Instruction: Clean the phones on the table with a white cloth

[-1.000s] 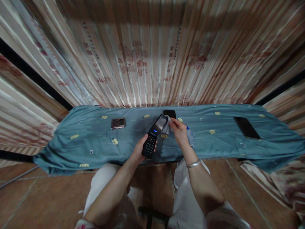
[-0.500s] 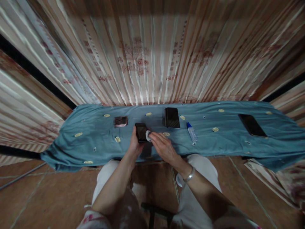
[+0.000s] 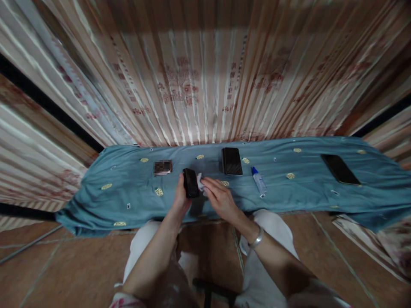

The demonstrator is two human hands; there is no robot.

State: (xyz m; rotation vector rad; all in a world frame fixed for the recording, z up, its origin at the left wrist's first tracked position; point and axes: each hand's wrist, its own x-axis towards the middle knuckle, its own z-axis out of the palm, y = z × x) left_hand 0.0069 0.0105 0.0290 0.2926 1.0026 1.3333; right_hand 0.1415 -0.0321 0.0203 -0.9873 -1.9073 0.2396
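Note:
My left hand (image 3: 181,196) grips a small black boxy device (image 3: 191,183) by its left side, above the blue cloth. The device is tilted, with a thick dark side showing; I cannot make out its exact kind. Pinched in the fingers of my right hand (image 3: 222,198) is a crumpled white cloth (image 3: 200,182), right beside the device's right edge. Whether cloth and device touch is hard to tell. The fingertips of my left hand are partly hidden behind the device.
A blue patterned cloth (image 3: 128,184) covers the long table. On it lie a small pixelated item (image 3: 162,167), a dark flat case (image 3: 232,161), a blue-capped clear bottle (image 3: 259,181) and a black phone (image 3: 340,169). Behind hangs a pleated curtain (image 3: 205,85).
The device has turned in my left hand, so its face shows less and its side more. My right hand with the cloth has shifted only slightly.

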